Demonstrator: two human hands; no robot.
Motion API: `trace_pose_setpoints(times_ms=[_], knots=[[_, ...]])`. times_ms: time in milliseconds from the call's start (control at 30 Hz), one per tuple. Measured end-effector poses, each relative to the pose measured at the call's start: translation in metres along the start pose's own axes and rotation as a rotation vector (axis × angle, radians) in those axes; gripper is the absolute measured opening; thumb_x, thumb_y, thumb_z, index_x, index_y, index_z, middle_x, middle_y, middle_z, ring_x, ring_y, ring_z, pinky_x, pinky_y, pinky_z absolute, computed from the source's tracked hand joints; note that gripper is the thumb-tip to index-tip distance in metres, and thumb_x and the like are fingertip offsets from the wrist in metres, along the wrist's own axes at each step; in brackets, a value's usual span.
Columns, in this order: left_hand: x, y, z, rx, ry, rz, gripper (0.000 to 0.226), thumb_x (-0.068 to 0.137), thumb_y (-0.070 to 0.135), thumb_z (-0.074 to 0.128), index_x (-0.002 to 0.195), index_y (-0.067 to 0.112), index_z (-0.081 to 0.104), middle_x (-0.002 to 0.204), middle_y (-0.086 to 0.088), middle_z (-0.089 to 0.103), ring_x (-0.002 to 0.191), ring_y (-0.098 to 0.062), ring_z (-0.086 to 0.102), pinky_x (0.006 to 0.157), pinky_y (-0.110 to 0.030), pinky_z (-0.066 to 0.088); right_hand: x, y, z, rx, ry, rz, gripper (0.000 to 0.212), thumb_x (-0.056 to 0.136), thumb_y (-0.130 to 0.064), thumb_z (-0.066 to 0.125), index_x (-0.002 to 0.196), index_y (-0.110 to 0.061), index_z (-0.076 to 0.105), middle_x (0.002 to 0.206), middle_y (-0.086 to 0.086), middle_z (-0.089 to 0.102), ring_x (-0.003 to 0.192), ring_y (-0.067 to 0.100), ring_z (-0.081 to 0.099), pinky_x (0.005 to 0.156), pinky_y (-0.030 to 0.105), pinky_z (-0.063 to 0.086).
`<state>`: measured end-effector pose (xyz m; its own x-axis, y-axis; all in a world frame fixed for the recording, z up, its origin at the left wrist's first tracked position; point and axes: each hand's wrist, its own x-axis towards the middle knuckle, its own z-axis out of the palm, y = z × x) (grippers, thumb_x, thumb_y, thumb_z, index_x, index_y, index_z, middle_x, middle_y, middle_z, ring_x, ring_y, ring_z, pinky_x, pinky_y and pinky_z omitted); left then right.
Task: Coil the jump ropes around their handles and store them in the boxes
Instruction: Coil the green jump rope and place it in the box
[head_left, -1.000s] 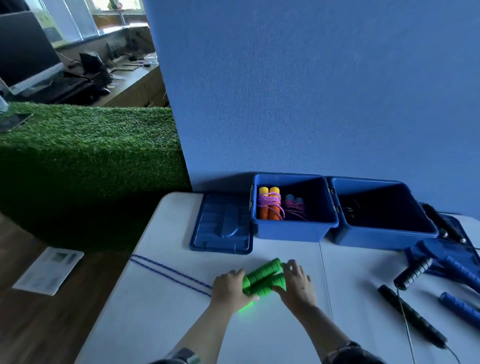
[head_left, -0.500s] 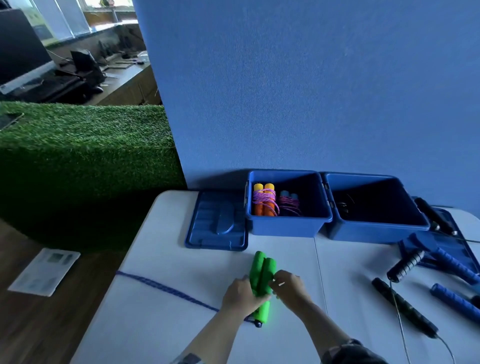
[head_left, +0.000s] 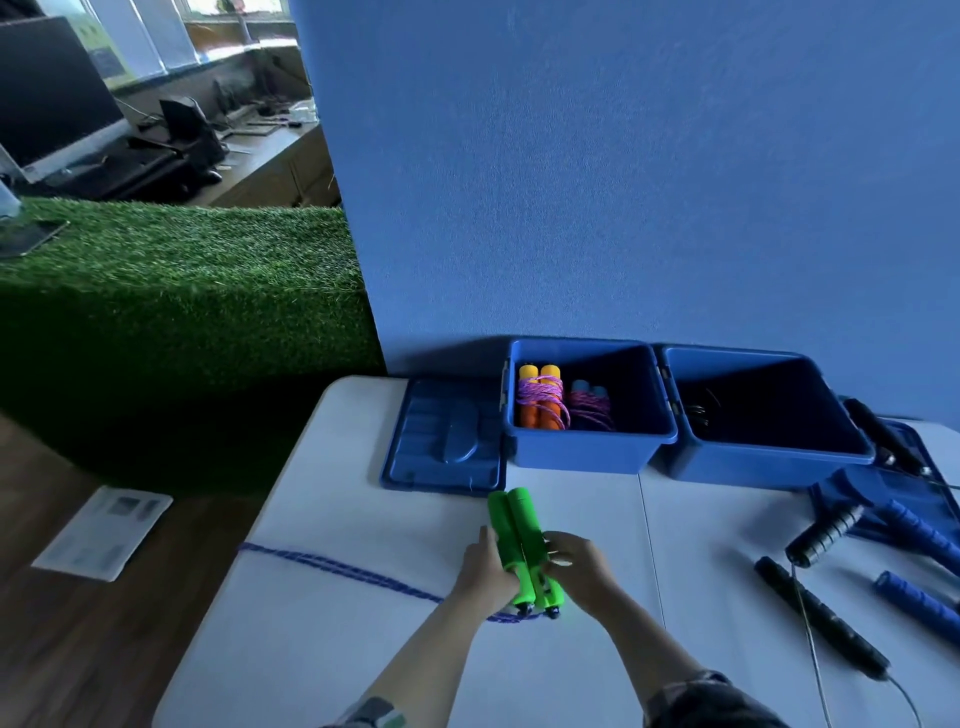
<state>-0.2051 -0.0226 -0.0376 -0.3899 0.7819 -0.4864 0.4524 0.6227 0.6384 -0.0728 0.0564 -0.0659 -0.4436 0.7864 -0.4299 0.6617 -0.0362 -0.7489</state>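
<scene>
Two green jump-rope handles (head_left: 514, 530) lie side by side, pointing away from me over the white table (head_left: 332, 634). My left hand (head_left: 485, 574) grips them from the left and my right hand (head_left: 574, 566) grips them from the right. Their blue rope (head_left: 337, 569) trails left across the table to its edge. The left blue box (head_left: 582, 447) holds an orange-handled rope coiled in pink cord (head_left: 540, 397) and a blue-handled coiled one (head_left: 589, 405). The right blue box (head_left: 769, 457) looks dark inside.
A blue lid (head_left: 447, 441) lies flat left of the boxes. Black handles (head_left: 821, 618), a ribbed black handle (head_left: 826, 532) and blue handles (head_left: 914, 605) lie on the right with another lid (head_left: 893, 483). A blue partition stands behind; artificial turf and a paper sheet (head_left: 104, 532) are left.
The green handles turned from lying crosswise to pointing away from me, gathered between both hands. The blue rope drew in closer along the table.
</scene>
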Motion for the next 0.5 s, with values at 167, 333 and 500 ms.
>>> trace_pose_setpoints(times_ms=[167,333,500], knots=[[-0.001,-0.001,0.005,-0.026,0.082,0.073,0.039,0.086,0.012,0.061,0.121,0.023,0.047,0.090,-0.003,0.060,0.080,-0.020,0.059,0.068,-0.030,0.052,-0.013,-0.011,0.001,-0.157,-0.090,0.050,0.078,0.070,-0.035,0.076,0.139,-0.027,0.041,0.119,0.002,0.062,0.108,0.021,0.059,0.090,0.030,0.048],[0.004,-0.003,0.003,-0.089,0.084,0.002,0.035,0.082,0.015,0.070,0.114,0.020,0.058,0.106,-0.006,0.065,0.090,-0.019,0.062,0.075,-0.022,0.051,-0.016,-0.010,0.013,-0.214,-0.082,0.051,0.111,0.060,-0.044,0.084,0.148,-0.025,0.020,0.126,0.007,0.048,0.119,0.022,0.047,0.085,0.020,0.035],[0.007,-0.010,-0.008,0.176,0.016,0.053,0.034,0.082,0.008,0.053,0.114,0.020,0.056,0.111,-0.003,0.065,0.099,-0.021,0.060,0.081,-0.029,0.052,-0.016,-0.010,0.015,-0.311,-0.056,0.003,0.101,0.067,-0.024,0.078,0.149,-0.028,0.019,0.136,0.007,0.042,0.125,0.026,0.042,0.103,0.027,0.037]])
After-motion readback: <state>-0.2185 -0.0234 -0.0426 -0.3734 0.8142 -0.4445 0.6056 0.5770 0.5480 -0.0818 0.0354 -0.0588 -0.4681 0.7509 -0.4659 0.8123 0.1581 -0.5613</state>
